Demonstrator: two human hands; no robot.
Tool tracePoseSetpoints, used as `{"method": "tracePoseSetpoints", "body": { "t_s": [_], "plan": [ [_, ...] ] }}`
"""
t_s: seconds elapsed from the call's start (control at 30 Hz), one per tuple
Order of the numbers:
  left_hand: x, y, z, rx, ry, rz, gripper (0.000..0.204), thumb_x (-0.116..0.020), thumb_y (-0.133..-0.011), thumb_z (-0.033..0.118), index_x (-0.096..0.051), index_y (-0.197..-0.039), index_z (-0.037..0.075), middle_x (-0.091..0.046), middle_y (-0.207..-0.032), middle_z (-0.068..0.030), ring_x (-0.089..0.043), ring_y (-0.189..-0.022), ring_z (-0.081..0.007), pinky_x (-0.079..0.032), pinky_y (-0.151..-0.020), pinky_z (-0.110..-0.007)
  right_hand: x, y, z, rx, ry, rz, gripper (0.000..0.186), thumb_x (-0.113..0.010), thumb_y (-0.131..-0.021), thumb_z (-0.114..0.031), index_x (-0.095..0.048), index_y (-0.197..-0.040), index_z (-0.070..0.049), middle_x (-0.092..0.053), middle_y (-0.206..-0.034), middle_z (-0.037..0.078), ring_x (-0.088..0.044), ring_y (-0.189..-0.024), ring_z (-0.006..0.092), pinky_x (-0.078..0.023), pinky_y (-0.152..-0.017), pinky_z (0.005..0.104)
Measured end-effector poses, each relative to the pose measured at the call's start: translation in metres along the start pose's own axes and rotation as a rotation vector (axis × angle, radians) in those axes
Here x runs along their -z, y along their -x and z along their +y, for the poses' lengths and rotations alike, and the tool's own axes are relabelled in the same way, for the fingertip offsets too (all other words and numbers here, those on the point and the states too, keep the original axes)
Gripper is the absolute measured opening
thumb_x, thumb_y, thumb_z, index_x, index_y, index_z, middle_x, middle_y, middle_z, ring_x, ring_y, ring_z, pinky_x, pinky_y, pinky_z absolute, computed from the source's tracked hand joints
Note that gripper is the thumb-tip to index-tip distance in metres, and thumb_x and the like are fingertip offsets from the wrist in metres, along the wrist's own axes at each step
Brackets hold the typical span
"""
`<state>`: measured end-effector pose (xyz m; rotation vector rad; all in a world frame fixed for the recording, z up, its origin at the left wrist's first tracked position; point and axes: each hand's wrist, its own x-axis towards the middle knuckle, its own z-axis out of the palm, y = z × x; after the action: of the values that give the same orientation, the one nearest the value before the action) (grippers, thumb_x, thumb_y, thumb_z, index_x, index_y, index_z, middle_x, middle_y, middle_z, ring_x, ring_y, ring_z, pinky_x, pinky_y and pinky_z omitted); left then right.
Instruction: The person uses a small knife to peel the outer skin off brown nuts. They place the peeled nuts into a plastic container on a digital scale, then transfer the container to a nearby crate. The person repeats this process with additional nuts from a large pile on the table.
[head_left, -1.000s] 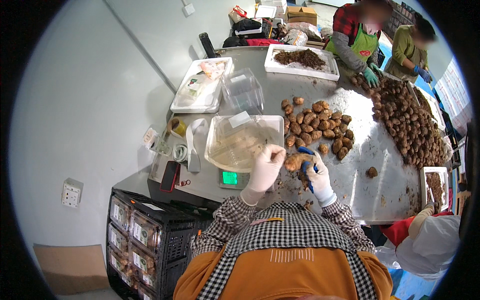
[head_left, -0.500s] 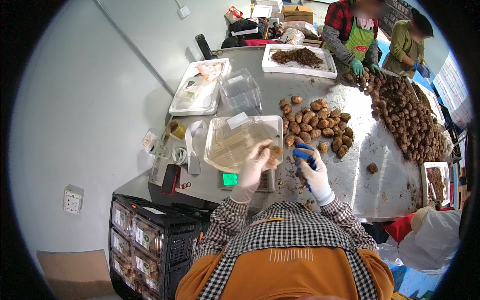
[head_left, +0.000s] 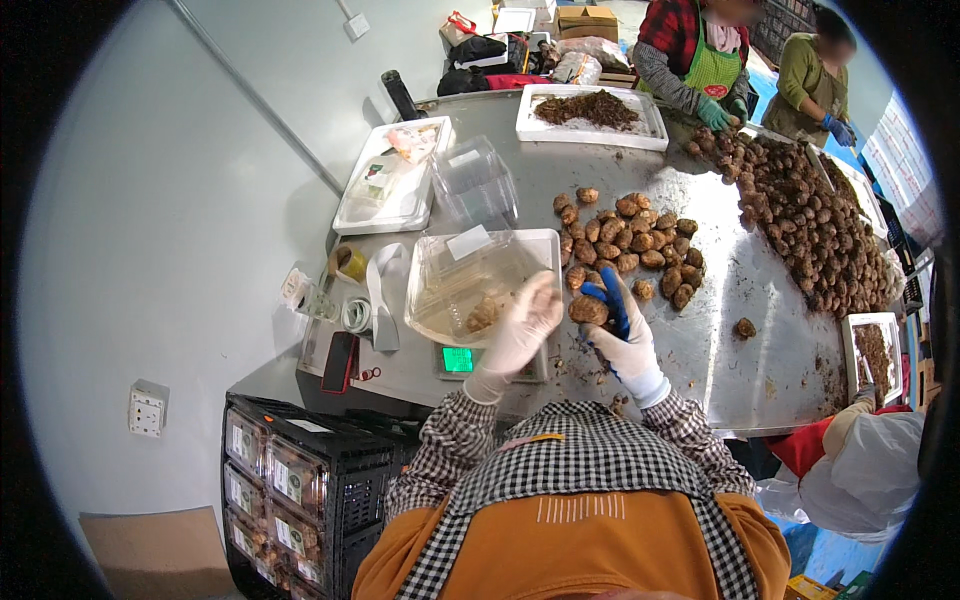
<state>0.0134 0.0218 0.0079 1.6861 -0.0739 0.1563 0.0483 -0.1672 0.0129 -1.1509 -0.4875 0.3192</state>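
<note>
The left hand (head_left: 528,318) hangs over the clear container (head_left: 440,285), fingers loosely open — apart from the brown tuber (head_left: 482,315) inside. The right hand (head_left: 630,340) spreads thumb and fingers beside a second tuber (head_left: 588,310) — whether gripping, I cannot tell.

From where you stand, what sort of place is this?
Most likely a produce-packing workroom: brown tubers lie in piles on a metal table, a scale with a lit green display stands at its near edge, and filled clear packs sit in a black crate.
</note>
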Motion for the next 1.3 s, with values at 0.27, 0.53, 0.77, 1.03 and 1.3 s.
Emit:
{"method": "tracePoseSetpoints", "body": {
  "t_s": [0.27, 0.53, 0.77, 1.03, 1.3],
  "plan": [
    [-0.030, -0.001, 0.015, 0.249, 1.035, -0.127, 0.044, -0.050, -0.099, 0.026, -0.044, -0.135, 0.001, -0.056, -0.121, -0.0083, -0.053, -0.108, -0.0190, -0.042, -0.097, -0.034, -0.009, 0.006, -0.015, 0.165, 0.433, 0.033, 0.065, -0.066, -0.080, 0.001, -0.041, -0.140, 0.000, -0.057, -0.123, 0.012, -0.055, -0.112, 0.0162, -0.044, -0.093, 0.0270],
    [-0.018, 0.005, -0.012, 0.332, 1.289, -0.293, 0.048, -0.042, -0.100, 0.037, -0.046, -0.132, 0.002, -0.056, -0.109, -0.0145, -0.050, -0.086, -0.0209, -0.042, -0.078, -0.034, -0.003, 0.002, -0.024, -0.199, -0.255, 0.202, 0.033, -0.047, -0.097, -0.008, -0.051, -0.129, 0.000, -0.063, -0.114, 0.007, -0.058, -0.092, 0.0106, -0.050, -0.077, 0.0229],
    [-0.022, 0.008, 0.014, 0.458, 1.002, -0.082, 0.037, -0.048, -0.099, 0.036, -0.057, -0.112, 0.002, -0.059, -0.094, -0.0114, -0.054, -0.073, -0.0167, -0.046, -0.065, -0.028, 0.039, -0.002, 0.032, -0.397, -0.718, 0.228, 0.043, -0.047, -0.099, -0.038, -0.054, -0.125, -0.005, -0.061, -0.115, 0.007, -0.057, -0.101, 0.0181, -0.049, -0.086, 0.0328],
    [-0.049, 0.018, 0.030, 0.044, -0.381, -0.019, 0.042, -0.073, -0.083, 0.016, -0.060, -0.121, 0.005, -0.063, -0.093, -0.0057, -0.060, -0.081, -0.0141, -0.050, -0.077, -0.027, 0.033, -0.010, 0.031, -0.292, -0.707, 0.203, 0.051, -0.040, -0.101, -0.042, -0.051, -0.126, 0.001, -0.058, -0.121, 0.011, -0.056, -0.107, 0.0215, -0.046, -0.095, 0.0335],
    [-0.018, -0.003, 0.016, 0.347, 0.496, -0.133, 0.031, -0.057, -0.096, 0.022, -0.058, -0.117, 0.000, -0.062, -0.084, -0.0058, -0.058, -0.069, -0.0133, -0.048, -0.059, -0.026, 0.013, -0.001, 0.004, -0.244, -0.545, 0.042, 0.050, -0.039, -0.102, -0.038, -0.047, -0.132, 0.001, -0.054, -0.128, 0.011, -0.056, -0.111, 0.0203, -0.046, -0.095, 0.0326]
  ]
}}
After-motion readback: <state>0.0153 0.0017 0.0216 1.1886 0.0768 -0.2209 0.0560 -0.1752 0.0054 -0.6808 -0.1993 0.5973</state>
